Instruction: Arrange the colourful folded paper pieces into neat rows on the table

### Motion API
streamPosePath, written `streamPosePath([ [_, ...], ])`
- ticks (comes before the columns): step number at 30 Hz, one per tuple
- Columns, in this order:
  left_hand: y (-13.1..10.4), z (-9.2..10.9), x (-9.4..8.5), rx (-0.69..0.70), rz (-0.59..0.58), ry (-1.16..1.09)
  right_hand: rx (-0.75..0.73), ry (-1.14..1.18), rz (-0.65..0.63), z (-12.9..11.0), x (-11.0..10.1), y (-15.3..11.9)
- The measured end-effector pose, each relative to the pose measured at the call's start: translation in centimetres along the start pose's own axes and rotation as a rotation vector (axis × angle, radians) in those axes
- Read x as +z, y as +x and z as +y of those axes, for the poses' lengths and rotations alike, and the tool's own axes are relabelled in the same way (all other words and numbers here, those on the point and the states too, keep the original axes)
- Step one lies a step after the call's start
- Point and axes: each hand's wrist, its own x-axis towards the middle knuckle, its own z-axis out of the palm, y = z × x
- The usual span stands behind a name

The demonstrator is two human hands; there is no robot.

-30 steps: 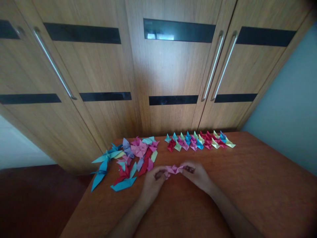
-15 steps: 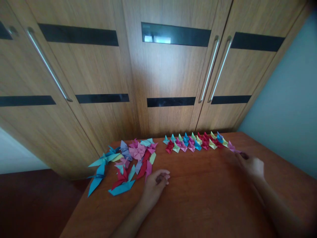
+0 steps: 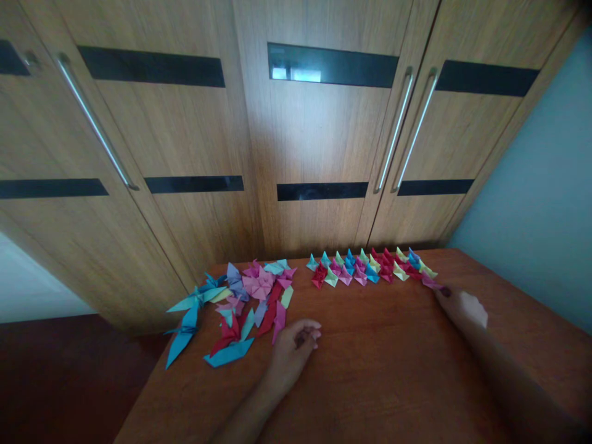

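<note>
Head view: right hand (image 3: 465, 308) touches small pink folded-paper piece (image 3: 431, 282).

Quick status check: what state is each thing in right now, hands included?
Right hand: pinching a small pink folded paper piece at the right end of the row.
Left hand: loosely curled, resting on the brown wooden table, holding nothing visible.
Row of small multicoloured folded paper pieces: lined up in order.
Pile of larger coloured origami shapes: loose, overlapping.
Wooden wardrobe doors: closed.

wooden table (image 3: 370, 382) | folded paper row (image 3: 370, 269) | loose paper heap (image 3: 240, 305)
</note>
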Motion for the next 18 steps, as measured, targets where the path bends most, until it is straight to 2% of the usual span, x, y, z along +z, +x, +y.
streamPosePath([
  [7, 0.08, -0.56, -0.04, 0.016, -0.016, -0.006, 0.038, -0.003, -0.057, -0.57, -0.45, -0.1],
  [18, 0.02, -0.22, -0.1, 0.034, -0.026, 0.027, 0.016, -0.005, -0.026, -0.97, -0.22, -0.14],
])
